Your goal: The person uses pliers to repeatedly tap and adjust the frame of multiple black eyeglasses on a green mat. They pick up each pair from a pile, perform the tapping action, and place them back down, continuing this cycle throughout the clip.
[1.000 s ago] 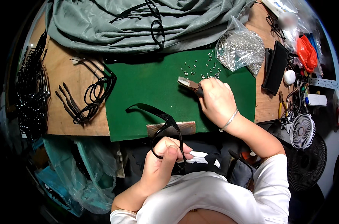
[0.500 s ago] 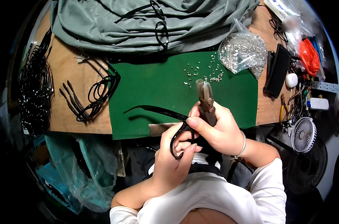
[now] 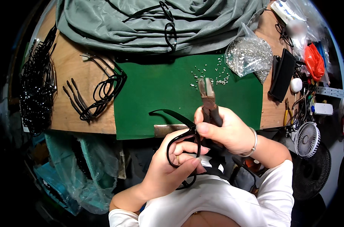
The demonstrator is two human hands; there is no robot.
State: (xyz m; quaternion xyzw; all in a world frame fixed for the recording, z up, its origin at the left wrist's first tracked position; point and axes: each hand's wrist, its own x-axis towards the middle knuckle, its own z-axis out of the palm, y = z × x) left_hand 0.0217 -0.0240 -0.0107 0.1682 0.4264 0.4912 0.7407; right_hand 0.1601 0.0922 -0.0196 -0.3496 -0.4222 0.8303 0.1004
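Near the front edge of the green mat (image 3: 157, 87), my left hand (image 3: 160, 166) grips a black glasses frame (image 3: 185, 120) by its rim, fingers passing through the lens opening. One temple of the frame stretches out to the left over the mat. In my right hand (image 3: 235, 131) is a pair of pliers (image 3: 208, 101), held by dark handles, its jaws pointing away from me and parted with nothing visible between them. My right thumb is up against the frame's corner by the hinge. Small silvery metal pieces (image 3: 221, 80) lie scattered beyond the jaws.
A clear bag (image 3: 247, 56) of silvery pieces sits at the mat's far right. Black frames lie on the left (image 3: 103, 90), in a big heap (image 3: 37, 87) and on the grey cloth (image 3: 103, 26). At right are a black case (image 3: 282, 73), yellow-handled pliers (image 3: 286, 111) and a fan (image 3: 307, 140).
The glasses frame has turned in my left hand, so its rim now faces up more fully. The pliers have tilted, and their jaws show apart more clearly.
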